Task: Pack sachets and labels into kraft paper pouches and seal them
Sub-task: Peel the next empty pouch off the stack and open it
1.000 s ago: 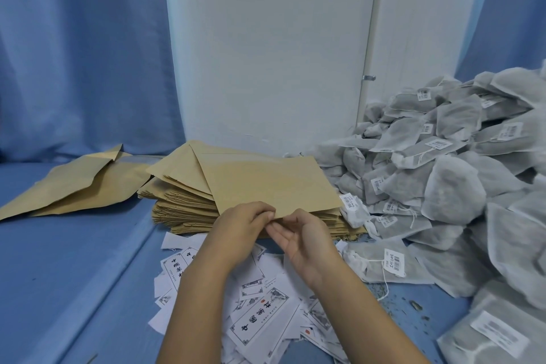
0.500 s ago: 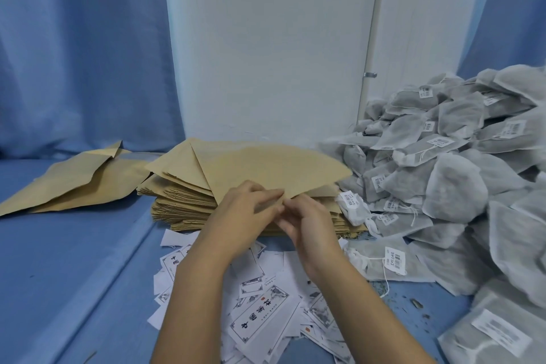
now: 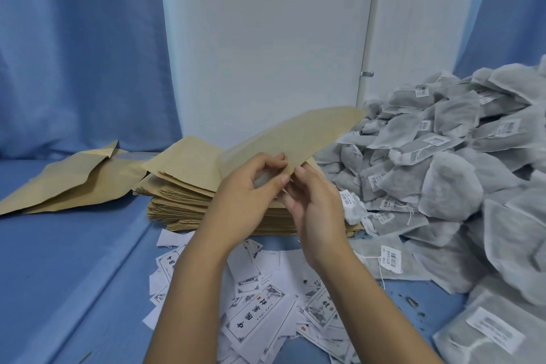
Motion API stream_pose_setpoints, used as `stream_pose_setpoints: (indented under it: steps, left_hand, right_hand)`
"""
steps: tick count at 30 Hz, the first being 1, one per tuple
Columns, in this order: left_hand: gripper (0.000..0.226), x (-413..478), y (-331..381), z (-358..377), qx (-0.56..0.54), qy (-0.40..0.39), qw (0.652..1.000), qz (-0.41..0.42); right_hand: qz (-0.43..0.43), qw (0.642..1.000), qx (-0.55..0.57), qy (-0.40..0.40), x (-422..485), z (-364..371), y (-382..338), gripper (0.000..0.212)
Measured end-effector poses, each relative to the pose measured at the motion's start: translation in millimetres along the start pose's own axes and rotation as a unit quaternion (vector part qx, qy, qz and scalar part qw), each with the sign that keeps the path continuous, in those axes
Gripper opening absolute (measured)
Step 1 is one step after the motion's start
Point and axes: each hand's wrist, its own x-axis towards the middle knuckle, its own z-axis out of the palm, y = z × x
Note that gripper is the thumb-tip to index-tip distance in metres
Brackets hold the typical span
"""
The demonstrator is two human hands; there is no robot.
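Note:
A single kraft paper pouch (image 3: 298, 134) is lifted above the stack of kraft pouches (image 3: 189, 186), tilted up to the right. My left hand (image 3: 251, 186) pinches its near edge between thumb and fingers. My right hand (image 3: 313, 201) pinches the same edge from the right and below. A scatter of white printed labels (image 3: 260, 310) lies on the blue surface under my forearms. A big heap of grey sachets (image 3: 443, 180) with barcode tags fills the right side.
Two larger kraft pouches (image 3: 68, 183) lie flat at the left on the blue surface (image 3: 59, 275). A white panel (image 3: 266, 38) stands behind the stack, with blue curtains on both sides. Small dark crumbs (image 3: 410, 301) lie near the sachets.
Both hands have lifted the top pouch off the stack; its far end has risen and swung up to the right, and the pouch now bows between my fingers.

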Motion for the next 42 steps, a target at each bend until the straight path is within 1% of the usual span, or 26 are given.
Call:
stream_pose_setpoints:
  steps: [9, 15, 19, 21, 22, 23, 24, 26, 27, 28, 31, 33, 35, 37, 40, 42]
  left_hand:
    - [0.014, -3, 12, -4, -0.019, 0.022, 1.0, -0.001]
    - [0.015, -3, 13, -6, -0.028, 0.03, 0.999, -0.001]
    - [0.021, -3, 12, -7, -0.027, 0.034, 0.999, 0.01]
    - [0.025, -4, 12, -7, -0.008, 0.042, 0.999, 0.024]
    - [0.027, -5, 13, -5, 0.031, 0.049, 0.998, 0.036]
    - [0.027, -5, 13, -3, 0.093, 0.057, 0.993, 0.05]
    - [0.026, -6, 14, -1, 0.17, 0.062, 0.981, 0.064]
    - [0.026, -7, 16, 5, 0.311, 0.069, 0.944, 0.084]
    - [0.029, -7, 16, 7, 0.345, 0.074, 0.931, 0.089]
    - [0.029, -7, 17, 8, 0.352, 0.079, 0.928, 0.091]
    - [0.025, -8, 16, 10, 0.335, 0.081, 0.935, 0.086]
    - [0.025, -9, 13, 12, 0.359, 0.056, 0.929, 0.07]
    - [0.026, -10, 10, 15, 0.384, 0.032, 0.921, 0.052]
    - [0.025, -9, 7, 15, 0.405, 0.021, 0.913, 0.04]
    - [0.024, -6, 6, 15, 0.435, 0.026, 0.899, 0.032]
    - [0.023, -5, 5, 15, 0.427, 0.047, 0.903, 0.033]
  right_hand:
    - [-0.016, 0.995, -0.081, -0.053, 0, 3, -6, 0.028]
    - [-0.032, 0.99, -0.111, -0.082, -2, 2, -6, 0.029]
    - [-0.036, 0.988, -0.124, -0.086, -3, 3, -7, 0.03]
    - [-0.04, 0.989, -0.135, -0.052, -3, 5, -6, 0.032]
    - [-0.046, 0.988, -0.146, -0.029, -3, 6, -4, 0.032]
    - [-0.053, 0.985, -0.162, -0.006, -3, 7, -3, 0.031]
    - [-0.057, 0.982, -0.179, 0.016, -4, 8, -1, 0.028]
    - [-0.047, 0.979, -0.19, 0.053, -4, 9, 0, 0.019]
    - [-0.032, 0.982, -0.176, 0.068, -4, 9, 0, 0.016]
    - [-0.014, 0.985, -0.151, 0.084, -3, 9, -1, 0.016]
    - [0.04, 0.99, -0.06, 0.125, -1, 7, -2, 0.02]
    - [0.075, 0.987, -0.017, 0.143, 0, 5, -1, 0.024]
    - [0.105, 0.98, 0.018, 0.168, -1, 3, 1, 0.022]
    - [0.113, 0.974, 0.026, 0.194, -2, 2, 3, 0.019]
    - [0.116, 0.971, -0.004, 0.211, -3, 2, 6, 0.013]
    - [0.118, 0.968, -0.019, 0.221, -4, 0, 9, 0.012]
